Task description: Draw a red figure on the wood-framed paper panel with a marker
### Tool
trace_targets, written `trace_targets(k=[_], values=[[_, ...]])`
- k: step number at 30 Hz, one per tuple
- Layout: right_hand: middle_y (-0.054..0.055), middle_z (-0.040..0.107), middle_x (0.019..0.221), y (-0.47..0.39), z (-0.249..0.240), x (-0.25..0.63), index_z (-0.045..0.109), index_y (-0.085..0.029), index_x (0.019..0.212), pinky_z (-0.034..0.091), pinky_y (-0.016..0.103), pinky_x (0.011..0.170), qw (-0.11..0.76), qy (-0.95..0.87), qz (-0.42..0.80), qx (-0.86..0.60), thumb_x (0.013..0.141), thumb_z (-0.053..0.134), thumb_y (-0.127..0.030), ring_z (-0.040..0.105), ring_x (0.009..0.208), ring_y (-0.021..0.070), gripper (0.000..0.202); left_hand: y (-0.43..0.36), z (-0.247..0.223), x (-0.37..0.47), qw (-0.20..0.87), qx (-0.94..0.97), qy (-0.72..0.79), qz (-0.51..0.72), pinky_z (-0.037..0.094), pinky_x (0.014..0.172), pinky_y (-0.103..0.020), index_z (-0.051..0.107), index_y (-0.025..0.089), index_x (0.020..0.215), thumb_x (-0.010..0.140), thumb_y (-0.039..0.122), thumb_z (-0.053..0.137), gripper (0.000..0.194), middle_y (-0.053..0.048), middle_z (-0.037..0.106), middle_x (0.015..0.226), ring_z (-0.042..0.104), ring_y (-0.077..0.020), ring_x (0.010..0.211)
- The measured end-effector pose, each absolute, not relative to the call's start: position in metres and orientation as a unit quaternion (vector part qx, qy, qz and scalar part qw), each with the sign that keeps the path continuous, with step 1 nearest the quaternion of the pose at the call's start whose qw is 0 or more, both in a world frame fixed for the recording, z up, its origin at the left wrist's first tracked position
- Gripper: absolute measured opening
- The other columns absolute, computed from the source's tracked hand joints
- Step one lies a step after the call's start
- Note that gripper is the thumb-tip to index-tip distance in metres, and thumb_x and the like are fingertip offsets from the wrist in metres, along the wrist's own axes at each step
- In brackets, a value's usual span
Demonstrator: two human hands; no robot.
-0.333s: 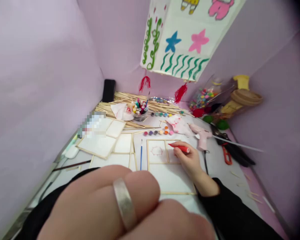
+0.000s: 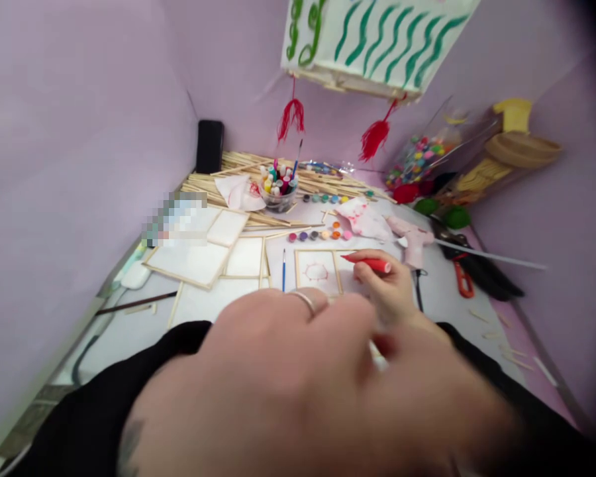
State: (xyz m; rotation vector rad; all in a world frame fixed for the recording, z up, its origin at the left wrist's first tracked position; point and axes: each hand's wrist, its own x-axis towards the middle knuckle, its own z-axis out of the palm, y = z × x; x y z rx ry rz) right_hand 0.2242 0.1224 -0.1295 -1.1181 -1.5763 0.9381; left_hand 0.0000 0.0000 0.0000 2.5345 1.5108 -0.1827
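Note:
Very near the camera, my left hand [image 2: 278, 371] fills the lower middle, blurred, with a ring on one curled finger; what it holds, if anything, is hidden. Beyond it, my right hand [image 2: 390, 285] is closed around a red marker [image 2: 375, 264], whose tip points left. That hand is over the right part of a wood-edged white panel [image 2: 322, 255], which bears a faint red round outline [image 2: 316, 271]. The near part of this panel is hidden behind my left hand. Just left of the panel lies a thin blue brush [image 2: 284, 271].
Framed panels [image 2: 193, 255], a phone [image 2: 209, 146] and sticks [image 2: 308, 182] lie left and behind. A cup of markers [image 2: 278, 192], paint pots [image 2: 314, 235] and crumpled tissue [image 2: 365, 218] stand mid-table. A glue gun [image 2: 414, 242] is right; a painted lantern [image 2: 377, 46] hangs above.
My left hand has shifted up and right and covers more of the panel. The view has tilted down, so less of the lantern shows. My right hand still grips the marker.

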Motion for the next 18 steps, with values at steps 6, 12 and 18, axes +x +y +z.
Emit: trace_targets(k=[6, 12, 18], values=[[0.001, 0.066, 0.072, 0.125, -0.132, 0.223, 0.071, -0.02, 0.089, 0.049, 0.027, 0.055, 0.514, -0.601, 0.403, -0.461, 0.081, 0.066, -0.029, 0.059, 0.058, 0.0131, 0.014, 0.02, -0.072, -0.014, 0.123, 0.855, 0.485, -0.14, 0.049, 0.058, -0.033, 0.06, 0.022, 0.103, 0.089, 0.018, 0.051, 0.016, -0.003, 0.063, 0.079, 0.062, -0.0211, 0.069], [0.002, 0.065, 0.073, 0.129, -0.136, 0.221, 0.071, -0.019, 0.088, 0.048, 0.027, 0.053, 0.519, -0.578, 0.413, -0.476, 0.08, 0.066, -0.032, 0.057, 0.057, 0.013, 0.016, 0.035, -0.093, -0.022, 0.112, 0.836, 0.516, -0.15, 0.049, 0.062, -0.032, 0.055, 0.022, 0.126, 0.094, 0.028, 0.051, 0.033, -0.006, 0.063, 0.083, 0.064, -0.0236, 0.078], [0.004, 0.069, 0.083, 0.129, -0.137, 0.224, 0.072, -0.021, 0.089, 0.05, 0.027, 0.056, 0.496, -0.577, 0.424, -0.491, 0.08, 0.068, -0.032, 0.06, 0.062, 0.0141, 0.015, 0.049, -0.104, -0.035, 0.092, 0.829, 0.537, -0.126, 0.049, 0.061, -0.032, 0.059, 0.016, 0.123, 0.093, 0.028, 0.049, 0.034, -0.009, 0.064, 0.081, 0.064, -0.0243, 0.076]])
